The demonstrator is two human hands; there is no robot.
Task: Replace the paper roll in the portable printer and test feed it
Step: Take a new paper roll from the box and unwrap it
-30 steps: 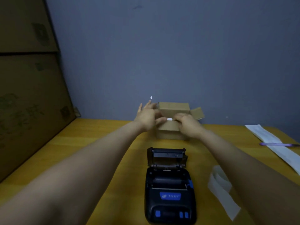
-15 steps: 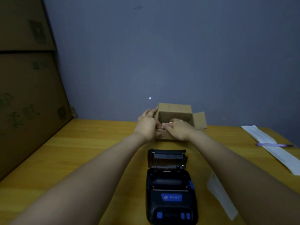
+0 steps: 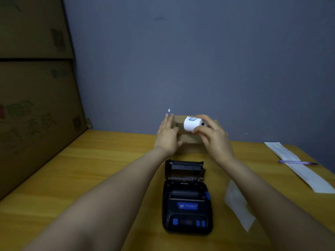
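A black portable printer (image 3: 186, 205) with blue buttons lies on the wooden table, its lid standing open and its paper bay empty. Behind it sits a small cardboard box (image 3: 190, 140) against the wall. My right hand (image 3: 213, 136) holds a white paper roll (image 3: 192, 124) in its fingertips, lifted just above the box. My left hand (image 3: 167, 136) rests flat against the left side of the box, fingers extended.
A loose strip of white paper (image 3: 239, 205) lies right of the printer. A longer paper strip (image 3: 304, 171) with a purple pen (image 3: 297, 162) across it lies at the far right. Large cardboard cartons (image 3: 36, 105) stand along the left edge of the table (image 3: 90, 178).
Both hands were at the box opening; now my right hand has lifted the white paper roll out and above the box. My left hand has shifted to the box's left side.
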